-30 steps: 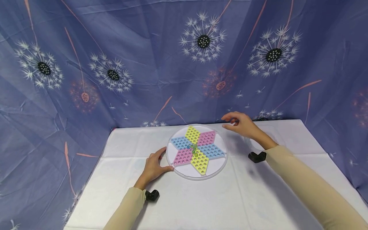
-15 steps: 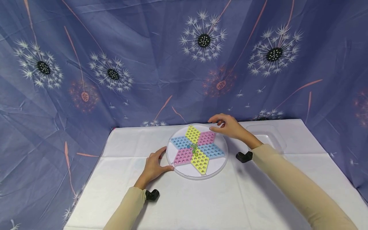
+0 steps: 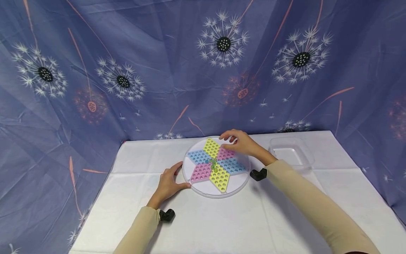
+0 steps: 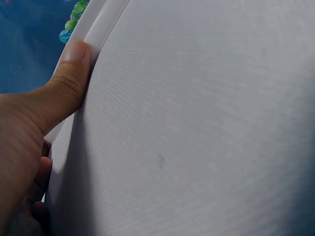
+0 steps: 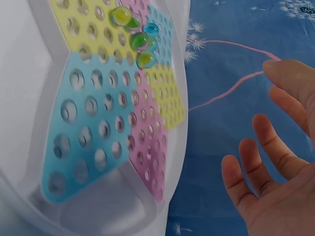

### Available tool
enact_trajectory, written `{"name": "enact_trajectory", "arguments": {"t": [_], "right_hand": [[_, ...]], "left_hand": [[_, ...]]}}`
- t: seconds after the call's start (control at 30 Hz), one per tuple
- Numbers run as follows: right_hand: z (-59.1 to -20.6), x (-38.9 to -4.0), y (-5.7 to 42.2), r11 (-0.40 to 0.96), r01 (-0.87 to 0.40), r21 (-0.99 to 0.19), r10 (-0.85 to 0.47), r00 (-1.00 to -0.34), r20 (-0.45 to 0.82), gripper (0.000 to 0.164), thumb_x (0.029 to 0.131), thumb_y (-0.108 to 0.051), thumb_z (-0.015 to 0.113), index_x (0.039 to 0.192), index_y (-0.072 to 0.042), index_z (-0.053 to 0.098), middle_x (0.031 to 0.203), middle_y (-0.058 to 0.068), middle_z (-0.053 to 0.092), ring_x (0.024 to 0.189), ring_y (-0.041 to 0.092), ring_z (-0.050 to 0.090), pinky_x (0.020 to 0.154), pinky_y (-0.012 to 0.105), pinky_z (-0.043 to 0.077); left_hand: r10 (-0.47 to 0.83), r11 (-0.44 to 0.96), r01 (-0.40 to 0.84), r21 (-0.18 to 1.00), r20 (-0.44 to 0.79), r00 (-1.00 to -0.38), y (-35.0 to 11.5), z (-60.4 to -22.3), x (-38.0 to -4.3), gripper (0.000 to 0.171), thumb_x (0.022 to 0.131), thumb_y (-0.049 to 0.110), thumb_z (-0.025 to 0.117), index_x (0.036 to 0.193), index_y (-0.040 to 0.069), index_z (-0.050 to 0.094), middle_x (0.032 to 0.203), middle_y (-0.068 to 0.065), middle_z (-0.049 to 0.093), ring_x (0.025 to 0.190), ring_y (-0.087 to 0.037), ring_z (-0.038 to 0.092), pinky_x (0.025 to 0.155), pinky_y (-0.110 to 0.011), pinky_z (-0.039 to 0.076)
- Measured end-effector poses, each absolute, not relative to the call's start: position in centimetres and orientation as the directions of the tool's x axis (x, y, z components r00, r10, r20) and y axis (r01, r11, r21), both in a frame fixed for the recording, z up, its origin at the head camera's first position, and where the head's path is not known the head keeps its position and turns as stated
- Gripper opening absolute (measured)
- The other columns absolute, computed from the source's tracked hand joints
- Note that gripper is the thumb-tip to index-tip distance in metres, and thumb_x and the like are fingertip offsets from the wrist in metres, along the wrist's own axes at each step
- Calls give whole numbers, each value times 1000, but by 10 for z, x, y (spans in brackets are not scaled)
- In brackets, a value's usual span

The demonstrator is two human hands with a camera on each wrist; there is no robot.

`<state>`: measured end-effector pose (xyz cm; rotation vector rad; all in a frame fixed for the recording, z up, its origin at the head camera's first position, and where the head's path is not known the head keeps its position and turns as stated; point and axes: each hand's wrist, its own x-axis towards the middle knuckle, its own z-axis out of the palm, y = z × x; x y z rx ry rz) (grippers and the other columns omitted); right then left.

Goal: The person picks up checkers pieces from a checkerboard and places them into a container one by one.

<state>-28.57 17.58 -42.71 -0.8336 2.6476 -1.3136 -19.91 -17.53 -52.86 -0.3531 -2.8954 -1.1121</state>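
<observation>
A round white Chinese checkers board point(image 3: 203, 188) lies on the table, its star divided into yellow, pink and blue parts full of holes. Several green, yellow and blue glass marbles point(image 3: 214, 165) sit around the star's middle. My left hand point(image 3: 167, 184) holds the board's near-left rim, thumb and fingers spread along the edge. In the left wrist view the thumb point(image 4: 66, 81) presses on the rim. Above the pink part at the back right hovers my right hand point(image 3: 242, 142), fingers loosely bent, thumb apart from them. In the right wrist view, no marble shows between these fingers point(image 5: 283, 157).
A clear plastic box point(image 3: 304, 155) stands at the back right of the table, beyond my right forearm. White cloth point(image 3: 234, 225) covers the table. Behind it hangs a blue curtain point(image 3: 177, 70) with dandelion prints.
My right hand has moved left from beside the clear box to above the board, uncovering the box. My left hand stays at the rim, and the marbles look unchanged.
</observation>
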Motion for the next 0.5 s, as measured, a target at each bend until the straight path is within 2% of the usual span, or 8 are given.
{"name": "enact_trajectory", "arguments": {"t": [0.33, 0.5], "right_hand": [[-442, -288, 158, 473, -433, -767, -529, -836, 146, 35, 93, -18, 77, 127, -10, 71, 119, 21, 64, 97, 28, 62, 86, 43, 53], [-451, -286, 151, 501, -389, -773, -527, -846, 85, 37, 92, -14, 78, 128, -7, 70, 117, 18, 66, 94, 24, 61, 82, 39, 52]], "left_hand": [[194, 720, 208, 662, 96, -976, -176, -529, -199, 104, 66, 43, 97, 155, 15, 48, 99, 0, 53, 89, -19, 42, 85, -40, 31], [201, 721, 214, 659, 98, -975, -176, -528, -199, 104, 67, 42, 97, 155, 15, 48, 100, 0, 53, 90, -19, 42, 86, -40, 32]]}}
